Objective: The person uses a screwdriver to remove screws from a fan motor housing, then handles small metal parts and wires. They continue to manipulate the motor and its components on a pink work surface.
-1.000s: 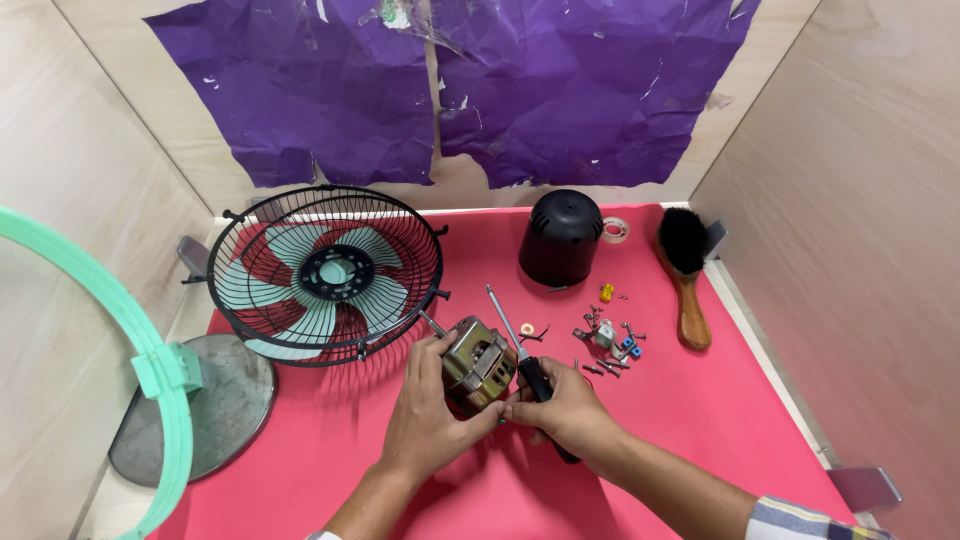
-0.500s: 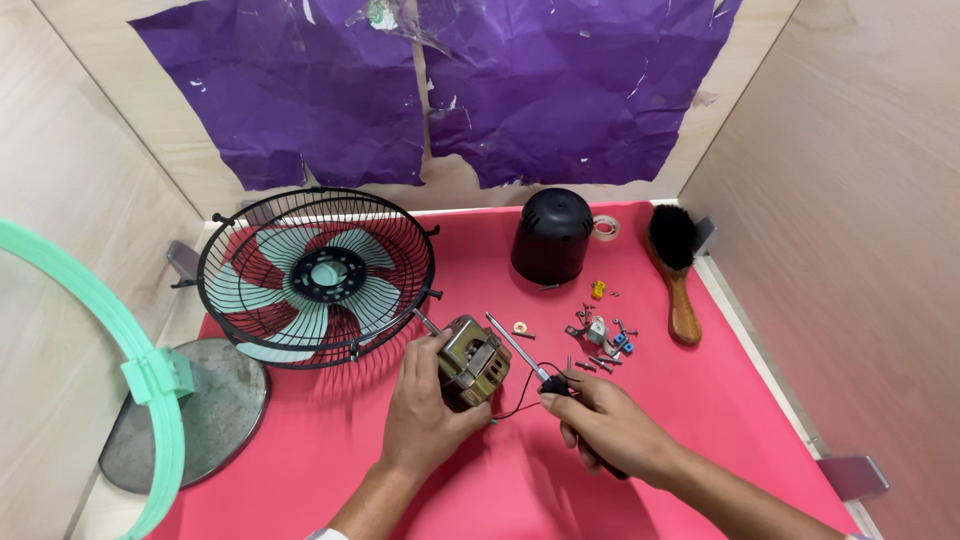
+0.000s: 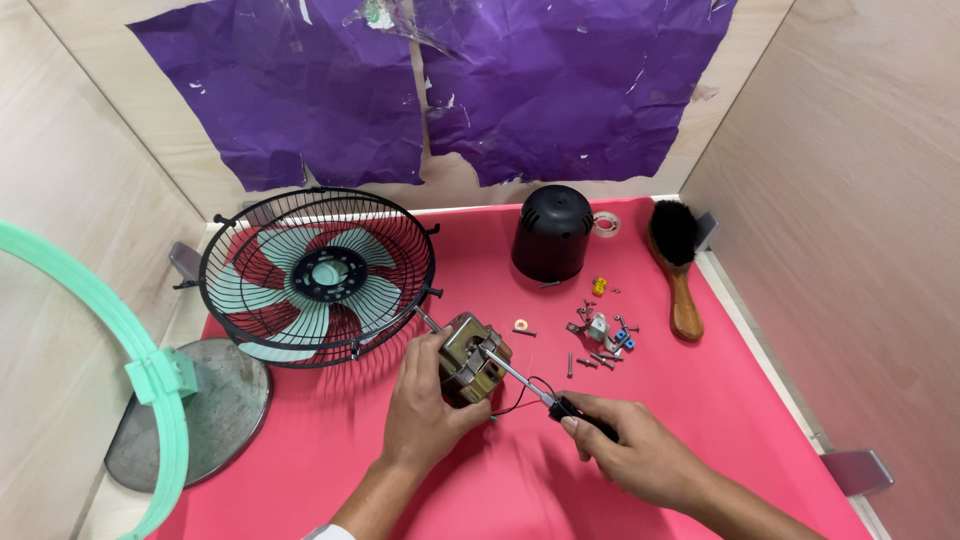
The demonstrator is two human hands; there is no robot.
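Observation:
A small fan motor (image 3: 474, 358) with copper windings rests on the red mat (image 3: 700, 420). My left hand (image 3: 425, 410) grips it from the left side. A screwdriver (image 3: 520, 380) with a black handle is held in my right hand (image 3: 630, 455), and its tip touches the top of the motor. Thin black and red wires trail from the motor toward my right hand. A metal shaft sticks out of the motor toward the fan cage.
A black wire fan cage (image 3: 318, 275) with red and teal blades lies at the left. A black motor cover (image 3: 552, 233), tape roll (image 3: 605, 223), wooden brush (image 3: 680, 265) and several loose screws and small parts (image 3: 600, 335) lie behind. A teal ring (image 3: 120, 340) on a grey base (image 3: 200, 410) stands left.
My right hand drew back from the motor to the lower right and now holds the screwdriver at an angle with the tip on the motor. The left hand stayed on the motor.

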